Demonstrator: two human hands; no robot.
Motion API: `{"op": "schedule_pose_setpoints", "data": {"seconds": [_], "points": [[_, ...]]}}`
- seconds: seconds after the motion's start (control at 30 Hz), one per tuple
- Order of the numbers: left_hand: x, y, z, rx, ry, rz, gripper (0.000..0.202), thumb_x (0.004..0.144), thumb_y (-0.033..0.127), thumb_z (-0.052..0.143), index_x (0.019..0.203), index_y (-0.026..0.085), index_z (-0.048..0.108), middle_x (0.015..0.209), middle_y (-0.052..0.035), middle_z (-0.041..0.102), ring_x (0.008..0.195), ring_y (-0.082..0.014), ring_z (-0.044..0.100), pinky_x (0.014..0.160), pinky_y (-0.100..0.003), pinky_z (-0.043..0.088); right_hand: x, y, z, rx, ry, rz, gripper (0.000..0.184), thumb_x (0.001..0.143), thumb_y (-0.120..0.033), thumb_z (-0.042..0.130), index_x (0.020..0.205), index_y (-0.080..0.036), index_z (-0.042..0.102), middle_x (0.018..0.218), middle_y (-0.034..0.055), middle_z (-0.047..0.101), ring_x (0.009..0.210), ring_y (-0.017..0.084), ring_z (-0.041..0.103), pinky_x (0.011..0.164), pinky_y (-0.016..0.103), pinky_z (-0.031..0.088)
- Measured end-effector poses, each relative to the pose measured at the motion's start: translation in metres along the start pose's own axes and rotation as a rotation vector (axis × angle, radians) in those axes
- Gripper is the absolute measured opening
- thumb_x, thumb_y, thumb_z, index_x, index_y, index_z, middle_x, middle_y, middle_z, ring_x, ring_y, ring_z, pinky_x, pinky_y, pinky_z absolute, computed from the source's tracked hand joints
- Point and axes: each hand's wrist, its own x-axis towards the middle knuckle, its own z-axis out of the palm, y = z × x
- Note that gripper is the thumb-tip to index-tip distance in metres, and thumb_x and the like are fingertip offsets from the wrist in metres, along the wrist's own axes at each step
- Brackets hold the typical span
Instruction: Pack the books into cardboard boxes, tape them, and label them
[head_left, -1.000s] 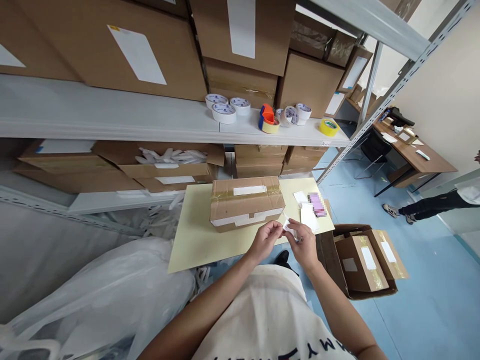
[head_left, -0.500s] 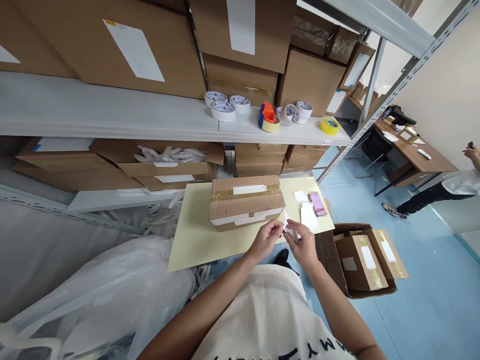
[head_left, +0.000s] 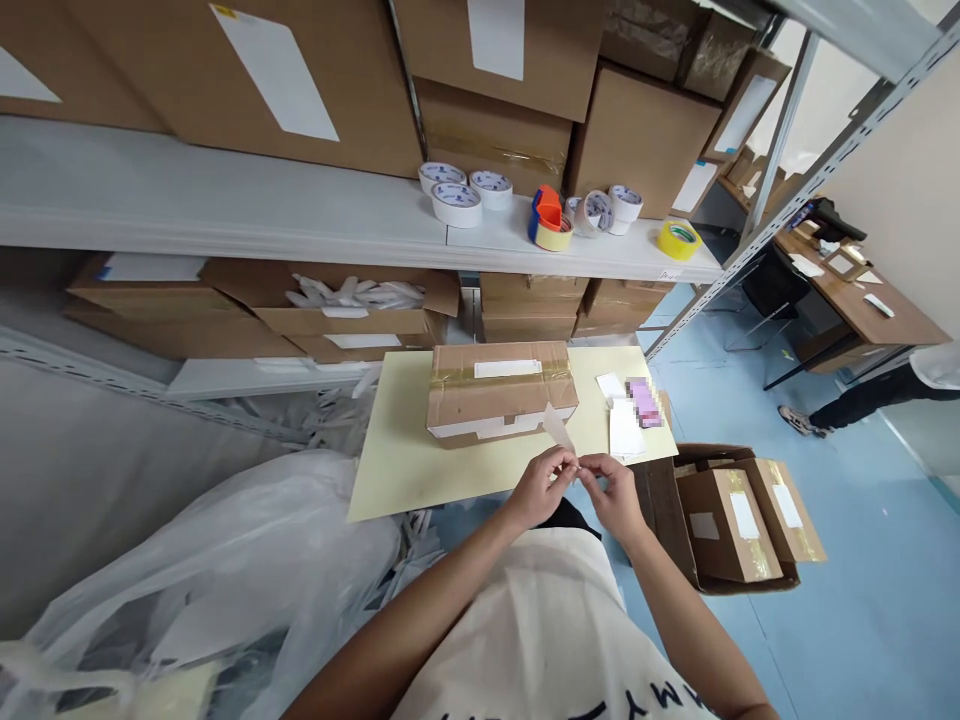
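- A thin white slip (head_left: 556, 428) stands up from our fingertips, its lower end between our two hands, its upper part slanting away from us and to the left.
- From our viewpoint the slip overlaps the near right part of a taped carton (head_left: 501, 385); we cannot tell whether they touch.
- Our left hand (head_left: 541, 487) is nearly closed, thumb and forefinger pinched together at the slip's lower end, the other fingers curled in.
- Our right hand (head_left: 613, 497) meets it there, thumb and forefinger also pinched on the slip, tips touching or almost touching the left hand's.
- Both hands are at the near edge of a pale yellow tabletop (head_left: 420, 485), in front of the carton's right end.
- The carton lies on that tabletop, brown tape along its top and a white label on the tape.
- Right of the carton, near our right hand, lie white papers (head_left: 625, 430) and a purple item (head_left: 643, 402), blurred beyond reading.
- Beyond the tabletop, a grey shelf (head_left: 300, 215) carries large boxes and rolls of white tape (head_left: 457, 205).
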Motion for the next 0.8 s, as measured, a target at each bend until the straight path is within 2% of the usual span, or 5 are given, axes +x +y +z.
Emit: {"op": "schedule_pose_setpoints", "data": {"seconds": [0.23, 0.43, 0.63, 0.7, 0.8], "points": [[0.003, 0.003, 0.004, 0.123, 0.103, 0.082, 0.027, 0.095, 0.032, 0.043, 0.072, 0.021, 0.049, 0.074, -0.0009, 0.054, 0.07, -0.0141, 0.052, 0.068, -0.027, 0.042, 0.023, 0.003, -0.013, -0.062, -0.13, -0.134, 0.017, 0.088, -0.038, 0.065, 0.085, -0.024, 0.075, 0.086, 0.0074, 0.077, 0.081, 0.023, 0.072, 0.076, 0.036, 0.057], [0.007, 0.017, 0.014, 0.165, 0.194, 0.036, 0.022, 0.093, 0.03, 0.042, 0.073, 0.021, 0.047, 0.073, -0.0004, 0.053, 0.07, -0.014, 0.051, 0.069, -0.027, 0.042, 0.04, 0.014, -0.019, 0.203, -0.24, 0.069, 0.021, 0.083, -0.042, 0.068, 0.083, -0.022, 0.074, 0.082, 0.0059, 0.076, 0.077, 0.021, 0.07, 0.075, 0.035, 0.057], [-0.001, 0.015, 0.021, -0.16, 0.337, -0.285, 0.027, 0.085, 0.042, 0.05, 0.07, 0.023, 0.04, 0.055, 0.0063, 0.049, 0.051, -0.0102, 0.051, 0.055, -0.023, 0.04, 0.048, 0.028, -0.021, 0.436, -0.25, 0.245, 0.028, 0.077, -0.048, 0.071, 0.074, -0.021, 0.066, 0.067, 0.0, 0.067, 0.064, 0.015, 0.062, 0.065, 0.029, 0.051], [-0.007, 0.014, 0.018, -0.238, 0.432, -0.407, 0.026, 0.082, 0.043, 0.053, 0.071, 0.023, 0.04, 0.046, 0.0109, 0.043, 0.038, -0.0077, 0.043, 0.046, -0.021, 0.035, 0.05, 0.032, -0.023, 0.459, -0.226, 0.264, 0.03, 0.078, -0.049, 0.07, 0.073, -0.021, 0.062, 0.06, -0.0025, 0.062, 0.058, 0.013, 0.059, 0.06, 0.027, 0.049], [-0.018, 0.017, 0.006, -0.34, 0.658, -0.546, 0.025, 0.075, 0.043, 0.059, 0.075, 0.024, 0.042, 0.04, 0.0146, 0.038, 0.028, -0.0057, 0.032, 0.037, -0.018, 0.023, 0.053, 0.036, -0.026, 0.45, -0.234, 0.28, 0.032, 0.079, -0.051, 0.069, 0.074, -0.022, 0.058, 0.049, -0.0069, 0.052, 0.046, 0.011, 0.049, 0.05, 0.024, 0.041]]}}
